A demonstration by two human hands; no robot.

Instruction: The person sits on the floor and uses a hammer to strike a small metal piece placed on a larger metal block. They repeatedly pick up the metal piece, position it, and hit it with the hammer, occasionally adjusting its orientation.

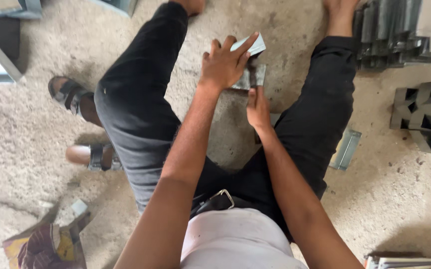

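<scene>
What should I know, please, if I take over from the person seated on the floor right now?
Left hand: gripping a pale flat piece from above, pressing it onto the dark metal piece on the floor between the legs.
Right hand: steadying the metal piece's near edge.
Nearby: a clear-looking channel piece by the right thigh, dark metal stacks at right.
Done: the two pieces are brought together.
Left: I cannot tell whether they are joined; the grip looks needed for now.

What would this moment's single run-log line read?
left hand: grips pale folded metal strip | right hand: steadies dark grey metal piece | person seated on gritty concrete floor
</scene>
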